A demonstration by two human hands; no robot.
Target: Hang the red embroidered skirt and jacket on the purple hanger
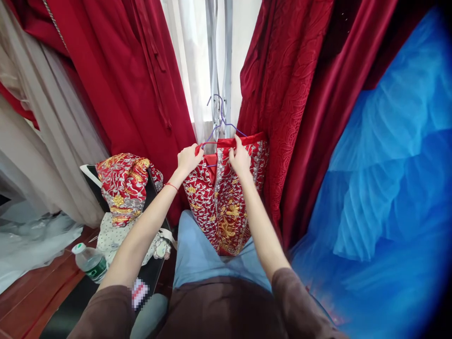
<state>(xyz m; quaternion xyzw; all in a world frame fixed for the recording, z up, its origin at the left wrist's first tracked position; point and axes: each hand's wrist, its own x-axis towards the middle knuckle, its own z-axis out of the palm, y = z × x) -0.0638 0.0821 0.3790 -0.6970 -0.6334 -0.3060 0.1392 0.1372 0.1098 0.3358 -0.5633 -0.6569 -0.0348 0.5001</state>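
Observation:
An embroidered red skirt (pixel 231 207) with silver and gold patterns hangs in front of my legs from a purple wire hanger (pixel 221 117). My left hand (pixel 189 159) grips the skirt's waistband at its left end, fingers closed on the red edge. On the right part of the waistband, my right hand (pixel 240 157) pinches the fabric between thumb and fingers. The hanger's lower bar shows through the gap between the two halves of the waist. Its hook points up near a grey metal upright (pixel 228 56).
Left of me, a matching embroidered garment (pixel 123 186) lies on a black chair (pixel 68 308) with a dotted white bag (pixel 109 235) and a water bottle (pixel 90 263). Red gowns (pixel 141 70) hang ahead; a blue tulle dress (pixel 384 188) fills the right side.

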